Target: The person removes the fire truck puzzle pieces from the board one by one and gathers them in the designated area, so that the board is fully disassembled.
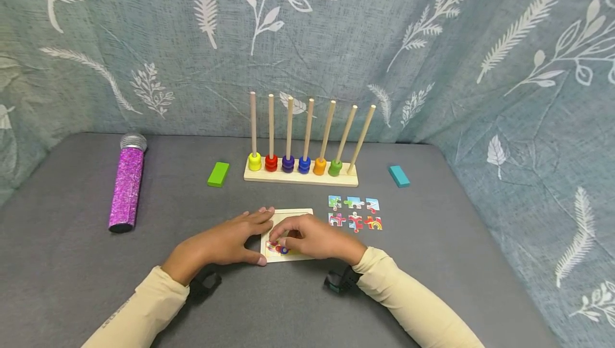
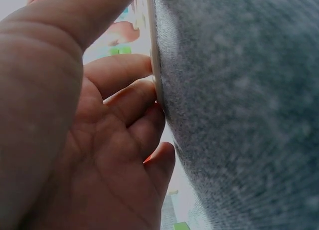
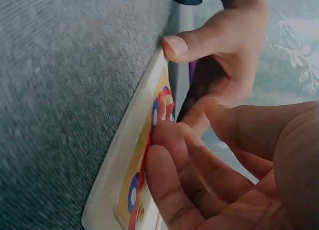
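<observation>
A small pale wooden puzzle tray lies on the grey cloth between both hands. My left hand braces its left side, thumb at the near corner and fingers spread toward the far edge. My right hand bends over the tray's near left part, fingertips touching colourful puzzle pieces laid inside it. In the right wrist view these pieces show blue wheels and red parts. No piece shows between the right thumb and fingers there. Several loose puzzle pieces lie in two rows to the right of the tray.
Behind the tray stands a wooden peg rack with tall rods and coloured beads. A green block lies left of it, a blue block right. A purple glittery microphone lies at far left. A patterned curtain hangs behind.
</observation>
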Available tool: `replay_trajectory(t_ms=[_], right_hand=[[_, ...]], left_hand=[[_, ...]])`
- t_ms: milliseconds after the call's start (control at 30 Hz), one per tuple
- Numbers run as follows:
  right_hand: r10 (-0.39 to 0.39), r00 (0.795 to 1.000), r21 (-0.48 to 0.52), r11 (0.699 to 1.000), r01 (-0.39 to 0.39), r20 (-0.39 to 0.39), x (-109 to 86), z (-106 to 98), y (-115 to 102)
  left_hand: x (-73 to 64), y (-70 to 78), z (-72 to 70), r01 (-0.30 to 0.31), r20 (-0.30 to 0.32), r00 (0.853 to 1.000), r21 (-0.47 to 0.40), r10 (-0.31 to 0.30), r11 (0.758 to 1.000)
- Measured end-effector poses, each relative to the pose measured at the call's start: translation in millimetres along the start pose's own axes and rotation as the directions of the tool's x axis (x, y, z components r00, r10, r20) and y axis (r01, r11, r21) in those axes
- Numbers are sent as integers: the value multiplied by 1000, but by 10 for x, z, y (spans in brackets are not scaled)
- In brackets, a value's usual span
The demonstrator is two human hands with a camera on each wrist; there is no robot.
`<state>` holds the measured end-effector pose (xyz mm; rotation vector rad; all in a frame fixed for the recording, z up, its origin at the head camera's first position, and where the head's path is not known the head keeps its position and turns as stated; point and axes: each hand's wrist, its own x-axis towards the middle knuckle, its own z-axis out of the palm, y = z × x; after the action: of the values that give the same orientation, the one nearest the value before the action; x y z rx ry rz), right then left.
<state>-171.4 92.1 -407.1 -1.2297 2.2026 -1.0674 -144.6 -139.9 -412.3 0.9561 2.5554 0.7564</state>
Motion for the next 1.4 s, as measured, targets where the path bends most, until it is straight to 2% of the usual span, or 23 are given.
replay_trajectory(t_ms=[267, 500, 767, 933, 1167, 1400], right_hand=[[-43, 999, -11, 999, 43, -24, -12, 25, -1], [-115, 991, -96, 989, 108, -66, 11, 25, -27], [-89, 992, -61, 995, 84, -88, 16, 51, -47], [-89, 990, -94, 992, 79, -108, 12, 54, -47], [-42, 995, -94, 995, 34, -89, 32, 68, -42], [-69, 984, -47, 997, 62, -167, 30, 32, -37]], left_hand=[[-4, -1, -5, 10, 6, 1000, 4, -10, 1000], [5, -12, 0, 3, 4, 1000, -11, -3, 1000], [16, -9, 2, 27, 19, 999, -26, -27, 999], [33, -12, 1, 32, 26, 999, -30, -31, 999], [24, -14, 4, 34, 19, 999, -13, -33, 999], [10, -9, 4, 19, 11, 1000, -9, -19, 1000]])
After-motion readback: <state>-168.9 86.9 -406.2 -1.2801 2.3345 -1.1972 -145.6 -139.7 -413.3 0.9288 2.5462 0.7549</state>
